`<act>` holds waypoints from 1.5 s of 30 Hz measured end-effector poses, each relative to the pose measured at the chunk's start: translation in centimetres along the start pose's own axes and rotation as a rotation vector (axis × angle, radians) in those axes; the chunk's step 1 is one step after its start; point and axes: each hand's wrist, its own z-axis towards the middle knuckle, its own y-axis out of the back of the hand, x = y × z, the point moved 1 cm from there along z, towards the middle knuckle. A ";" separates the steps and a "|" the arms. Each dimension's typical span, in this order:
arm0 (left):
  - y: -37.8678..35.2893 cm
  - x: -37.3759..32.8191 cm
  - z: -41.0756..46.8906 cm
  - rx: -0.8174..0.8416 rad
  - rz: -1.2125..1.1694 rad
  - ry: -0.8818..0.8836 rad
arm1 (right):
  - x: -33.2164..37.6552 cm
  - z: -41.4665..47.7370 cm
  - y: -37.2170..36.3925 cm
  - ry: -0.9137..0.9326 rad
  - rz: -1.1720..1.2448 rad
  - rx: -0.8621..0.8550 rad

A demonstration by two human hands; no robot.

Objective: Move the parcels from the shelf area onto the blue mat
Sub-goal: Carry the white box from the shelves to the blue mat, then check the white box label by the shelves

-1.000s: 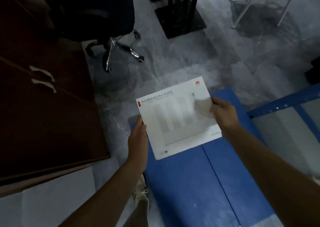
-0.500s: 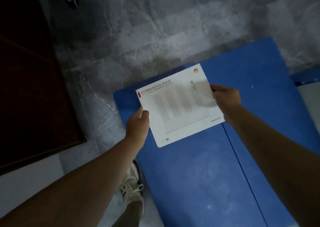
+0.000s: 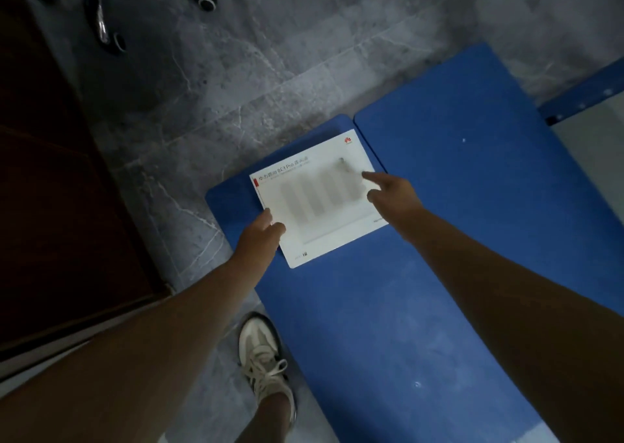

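A flat white parcel (image 3: 320, 202) with a red logo and grey print lies on the blue mat (image 3: 439, 240), close to the mat's far left corner. My left hand (image 3: 258, 236) is at the parcel's near left edge, thumb on top and fingers curled against the side, pinching it. On the parcel's right side my right hand (image 3: 391, 192) has its index finger stretched out straight over the top face, touching it and not gripping.
The mat is on a grey marble floor. A dark wooden cabinet (image 3: 50, 172) fills the left. Chair legs with casters (image 3: 206, 0) show at the top left. A blue shelf frame (image 3: 580, 98) is at the right edge. My shoe (image 3: 263, 351) stands beside the mat.
Both hands lowered the parcel from the air down onto the mat. My right hand's grip on the right edge has loosened to an outstretched finger. The view tilted down.
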 end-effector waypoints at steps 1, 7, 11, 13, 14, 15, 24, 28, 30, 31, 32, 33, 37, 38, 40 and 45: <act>-0.5 -1.0 -2.0 0.014 0.022 -0.009 | 0.7 -1.3 0.9 0.025 -0.025 0.009; -4.7 -13.1 -15.9 0.089 0.095 -0.244 | 9.3 -12.7 10.2 0.213 -0.143 0.045; -4.7 -23.5 -28.0 0.050 0.256 -0.516 | 16.8 -23.4 20.5 0.391 -0.363 0.049; -4.8 -28.4 -34.7 0.009 0.324 -0.667 | 20.2 -29.2 26.7 0.471 -0.433 0.015; -4.9 -30.7 -38.2 -0.021 0.357 -0.728 | 21.8 -32.2 29.8 0.497 -0.448 -0.015; -5.0 -32.6 -41.9 -0.049 0.374 -0.771 | 23.2 -35.3 32.8 0.517 -0.470 -0.045; -7.3 -45.5 -66.0 -0.084 0.644 -1.071 | 28.1 -58.2 50.3 0.486 -0.599 -0.270; -9.8 -48.3 -73.1 -0.035 0.727 -1.234 | 26.9 -66.0 52.8 0.486 -0.642 -0.410; -11.4 -48.4 -76.1 0.022 0.804 -1.333 | 25.5 -69.4 53.3 0.476 -0.628 -0.498; -12.1 -48.1 -77.5 0.054 0.845 -1.370 | 24.6 -70.9 53.5 0.456 -0.617 -0.533; -12.8 -47.7 -78.8 0.086 0.894 -1.399 | 23.7 -72.5 53.5 0.424 -0.618 -0.562; -13.4 -47.2 -80.0 0.122 0.945 -1.425 | 22.7 -74.1 53.5 0.385 -0.626 -0.590; -16.6 -45.5 -84.2 0.240 1.096 -1.521 | 18.1 -80.9 53.6 0.276 -0.624 -0.726; -17.7 -44.9 -85.3 0.266 1.121 -1.550 | 16.7 -82.7 53.7 0.257 -0.610 -0.757; -20.4 -43.6 -87.8 0.323 1.142 -1.630 | 13.8 -86.4 53.9 0.162 -0.579 -0.821; -28.9 -38.3 -95.3 0.516 1.178 -1.797 | 5.0 -96.3 54.8 -0.066 -0.417 -0.958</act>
